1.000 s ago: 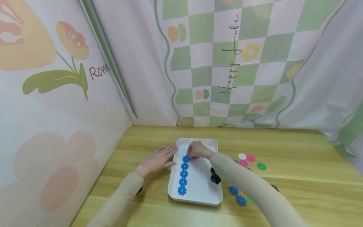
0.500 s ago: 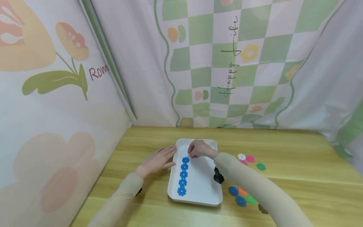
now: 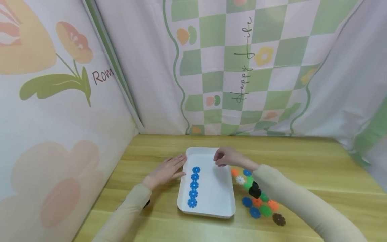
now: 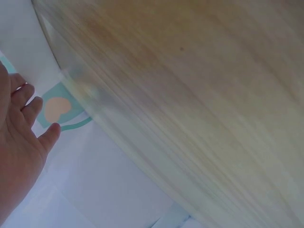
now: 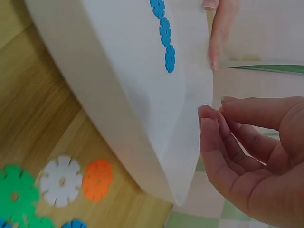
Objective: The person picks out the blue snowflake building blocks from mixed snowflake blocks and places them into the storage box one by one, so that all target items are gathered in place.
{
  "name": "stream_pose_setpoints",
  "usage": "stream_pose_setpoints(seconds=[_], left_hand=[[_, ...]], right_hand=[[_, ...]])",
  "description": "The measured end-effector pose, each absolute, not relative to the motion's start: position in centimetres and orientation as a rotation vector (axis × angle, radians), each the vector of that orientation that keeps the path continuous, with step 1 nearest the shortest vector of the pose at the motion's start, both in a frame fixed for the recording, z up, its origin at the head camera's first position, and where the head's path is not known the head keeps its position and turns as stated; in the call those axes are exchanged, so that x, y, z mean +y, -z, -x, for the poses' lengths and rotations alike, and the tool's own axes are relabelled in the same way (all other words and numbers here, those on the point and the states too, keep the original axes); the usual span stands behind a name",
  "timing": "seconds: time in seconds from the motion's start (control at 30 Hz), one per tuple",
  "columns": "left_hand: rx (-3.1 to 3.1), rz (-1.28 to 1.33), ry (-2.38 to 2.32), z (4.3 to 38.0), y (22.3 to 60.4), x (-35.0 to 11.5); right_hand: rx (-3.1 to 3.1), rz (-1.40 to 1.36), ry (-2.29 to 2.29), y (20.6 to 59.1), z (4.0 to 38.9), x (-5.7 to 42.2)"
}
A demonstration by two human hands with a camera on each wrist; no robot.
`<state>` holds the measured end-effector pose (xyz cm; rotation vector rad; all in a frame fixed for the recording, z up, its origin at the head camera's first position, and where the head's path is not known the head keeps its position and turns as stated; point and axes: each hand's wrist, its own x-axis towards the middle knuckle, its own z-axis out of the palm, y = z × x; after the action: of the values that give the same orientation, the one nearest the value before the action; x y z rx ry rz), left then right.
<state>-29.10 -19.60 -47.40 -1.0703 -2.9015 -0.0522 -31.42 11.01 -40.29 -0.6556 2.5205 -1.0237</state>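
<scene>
A column of several blue flower-shaped discs (image 3: 194, 185) lies end to end along the left side of a shallow white tray (image 3: 214, 196). My left hand (image 3: 165, 172) rests at the tray's left rim, fingers extended, palm down and holding nothing. Over the tray's far right part is my right hand (image 3: 230, 158), its fingers loosely curled. In the right wrist view, the thumb tip of that right hand (image 5: 259, 152) comes close to the fingertips and no disc shows between them. The nearest end of the blue column in that view is a disc (image 5: 170, 59) lying flat in the tray.
Loose flower discs lie on the wooden table (image 3: 151, 218) right of the tray, including a green one (image 3: 266, 211), a brown one (image 3: 278, 219), an orange one (image 3: 273, 205) and a white one (image 5: 61, 181). A printed curtain (image 3: 211, 80) hangs behind the table.
My right hand has let go of the farthest blue disc and moved right, towards the tray's right rim. More loose discs show beneath the right arm. My left hand stays at the rim.
</scene>
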Motion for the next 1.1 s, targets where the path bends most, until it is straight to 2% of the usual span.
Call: stream_pose_setpoints(seconds=[0.3,0.57,0.83,1.1], left_hand=[[-2.899,1.076,0.044,29.0,47.4,-19.7],[-2.893,1.077,0.045,29.0,47.3,-19.6],[-2.902,1.075,0.045,28.9,47.2,-19.6],[-2.915,1.064,0.045,29.0,47.4,-19.6]], right_hand=[[2.539,0.682,1.063,39.2,29.5,17.0],[2.635,0.763,1.029,40.4,28.6,21.2],[2.591,0.536,1.027,41.3,27.5,23.4],[2.683,0.531,0.963,43.0,27.1,25.6]])
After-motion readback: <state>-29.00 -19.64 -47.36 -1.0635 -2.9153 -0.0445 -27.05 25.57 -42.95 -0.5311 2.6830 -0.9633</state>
